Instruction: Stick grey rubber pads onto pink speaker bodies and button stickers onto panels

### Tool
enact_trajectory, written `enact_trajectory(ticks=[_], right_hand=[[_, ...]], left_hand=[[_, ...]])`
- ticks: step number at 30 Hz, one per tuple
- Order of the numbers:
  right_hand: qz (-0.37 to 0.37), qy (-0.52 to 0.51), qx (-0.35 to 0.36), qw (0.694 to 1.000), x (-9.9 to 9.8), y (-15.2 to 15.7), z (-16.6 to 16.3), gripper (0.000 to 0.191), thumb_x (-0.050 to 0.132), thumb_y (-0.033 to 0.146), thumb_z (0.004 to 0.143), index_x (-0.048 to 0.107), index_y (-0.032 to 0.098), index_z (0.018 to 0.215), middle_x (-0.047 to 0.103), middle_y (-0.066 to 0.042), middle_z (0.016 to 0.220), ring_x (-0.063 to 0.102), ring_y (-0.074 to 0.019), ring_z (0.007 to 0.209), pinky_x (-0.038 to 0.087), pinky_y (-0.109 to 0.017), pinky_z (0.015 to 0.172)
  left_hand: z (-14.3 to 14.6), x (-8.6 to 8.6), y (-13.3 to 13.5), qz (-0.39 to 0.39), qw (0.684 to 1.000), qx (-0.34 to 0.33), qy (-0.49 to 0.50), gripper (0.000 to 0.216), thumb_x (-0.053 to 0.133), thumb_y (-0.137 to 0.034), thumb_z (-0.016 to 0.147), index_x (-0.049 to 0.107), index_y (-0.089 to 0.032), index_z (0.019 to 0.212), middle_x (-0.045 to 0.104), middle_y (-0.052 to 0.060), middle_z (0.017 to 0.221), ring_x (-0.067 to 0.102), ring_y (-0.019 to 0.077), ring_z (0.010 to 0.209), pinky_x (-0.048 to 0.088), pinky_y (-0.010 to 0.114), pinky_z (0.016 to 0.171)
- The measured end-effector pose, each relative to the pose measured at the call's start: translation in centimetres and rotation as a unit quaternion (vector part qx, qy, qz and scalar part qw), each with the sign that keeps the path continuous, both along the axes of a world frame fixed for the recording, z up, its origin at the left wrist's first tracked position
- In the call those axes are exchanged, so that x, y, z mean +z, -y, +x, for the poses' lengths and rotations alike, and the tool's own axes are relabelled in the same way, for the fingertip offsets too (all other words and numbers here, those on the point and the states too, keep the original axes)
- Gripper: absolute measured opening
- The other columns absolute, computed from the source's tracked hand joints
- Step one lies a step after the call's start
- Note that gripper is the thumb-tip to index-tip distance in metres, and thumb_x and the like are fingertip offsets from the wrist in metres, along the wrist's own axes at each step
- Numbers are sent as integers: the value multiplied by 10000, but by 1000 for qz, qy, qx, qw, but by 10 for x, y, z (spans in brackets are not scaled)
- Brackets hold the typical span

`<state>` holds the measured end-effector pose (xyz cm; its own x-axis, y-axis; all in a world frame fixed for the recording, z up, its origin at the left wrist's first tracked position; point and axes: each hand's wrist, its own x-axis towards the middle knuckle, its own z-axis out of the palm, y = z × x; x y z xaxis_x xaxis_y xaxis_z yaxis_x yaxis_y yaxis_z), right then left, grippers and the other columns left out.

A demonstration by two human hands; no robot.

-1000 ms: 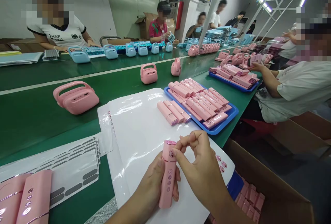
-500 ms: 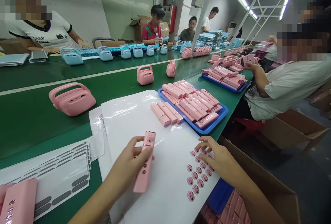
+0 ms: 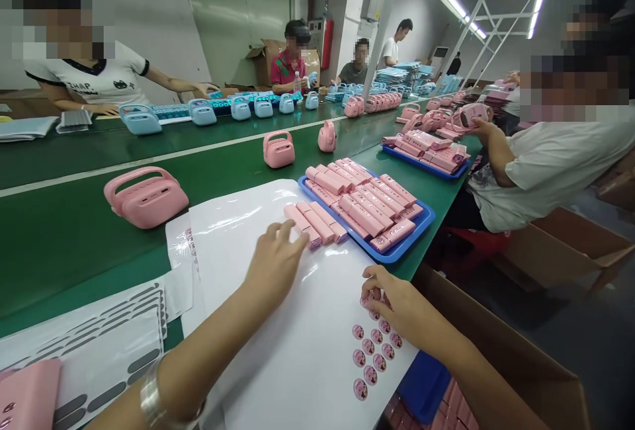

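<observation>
Left hand, moved forward, spreads at pink sticks (shiny-ended); whether right hand pinches is unclear.

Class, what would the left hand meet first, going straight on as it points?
Likely the nearest pink stick beside the tray; the left hand looks close, but depth is unclear.

three pink sticks lie side by side, round stickers in rows

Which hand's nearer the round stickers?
Right. The right hand is over the far end of the round stickers; the left hand is off to their left, by the three pink devices.
</observation>
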<state>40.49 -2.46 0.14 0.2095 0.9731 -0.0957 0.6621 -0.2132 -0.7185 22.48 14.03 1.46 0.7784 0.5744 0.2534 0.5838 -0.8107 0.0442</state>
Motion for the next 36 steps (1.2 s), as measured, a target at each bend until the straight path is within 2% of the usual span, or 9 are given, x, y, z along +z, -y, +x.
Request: enact_trajectory(ticks=[5, 10, 14, 16, 19, 21, 23, 26, 36], right_hand=[[-17, -58, 39, 997, 3, -5, 5, 202, 451, 135, 828, 443, 246, 995, 554, 32, 824, 547, -120, 610, 453, -271, 602], [-11, -126, 17, 992, -3, -9, 9, 278, 540, 125, 767, 407, 236, 984, 575, 48, 762, 527, -120, 580, 424, -253, 532], [23, -185, -18, 982, -8, -8, 14, 296, 568, 111, 748, 371, 233, 931, 581, 60, 702, 469, -116, 597, 382, -250, 550], [38, -228, -26, 973, -9, -4, 16, 274, 573, 161, 775, 347, 238, 910, 556, 64, 696, 463, -110, 581, 383, -247, 535], [78, -294, -50, 951, -4, 2, 13, 290, 588, 289, 814, 310, 255, 888, 516, 66, 731, 530, -124, 652, 437, -260, 574], [123, -344, -86, 927, 5, 4, 3, 316, 620, 308, 814, 315, 261, 885, 531, 64, 758, 567, -133, 736, 465, -285, 670], [165, -388, -115, 899, 18, 4, -15, 327, 656, 271, 803, 338, 259, 879, 558, 66, 761, 580, -125, 745, 463, -298, 741], [194, -401, -127, 886, 36, 0, -48, 321, 661, 232, 796, 351, 262, 874, 581, 68, 759, 590, -129, 736, 457, -309, 757], [176, -269, -147, 935, 50, -13, -89, 271, 573, 194, 797, 328, 273, 883, 616, 69, 761, 582, -146, 748, 473, -302, 705]], left_hand=[[39, -2, -25, -7, 997, -75, -19, 321, 387, -60, 785, 629, -205, 937, 560, 166, 1074, 481, 338, 984, 402, 423, 699], [37, 12, -40, -31, 990, -140, 16, 261, 421, -27, 780, 606, -210, 777, 634, 103, 897, 487, 300, 1035, 356, 439, 819], [16, 38, -24, -93, 981, -113, 129, 166, 472, -202, 854, 554, -224, 997, 630, 72, 1039, 518, 245, 1026, 374, 391, 856], [2, 45, -6, -258, 927, -91, 256, 284, 513, -321, 850, 500, -254, 1126, 599, 50, 1127, 531, 216, 1020, 391, 352, 867], [-16, 40, 25, -606, 672, -72, 418, 291, 493, -398, 853, 521, -286, 1120, 607, 24, 1075, 570, 203, 963, 424, 347, 853], [-23, 30, 46, -740, 503, -36, 445, 279, 442, -428, 866, 571, -238, 1025, 613, 33, 954, 606, 203, 849, 468, 359, 776], [-26, 18, 64, -793, 411, 13, 450, 297, 429, -432, 866, 587, -206, 976, 592, 24, 843, 606, 179, 699, 483, 330, 648], [-25, 5, 82, -807, 379, 46, 451, 269, 462, -408, 857, 590, -194, 956, 571, 7, 793, 550, 123, 557, 430, 264, 527], [-28, -6, 96, -817, 391, 9, 423, 382, 376, -468, 885, 539, -173, 1066, 588, 55, 703, 531, 141, 632, 415, 272, 617]])
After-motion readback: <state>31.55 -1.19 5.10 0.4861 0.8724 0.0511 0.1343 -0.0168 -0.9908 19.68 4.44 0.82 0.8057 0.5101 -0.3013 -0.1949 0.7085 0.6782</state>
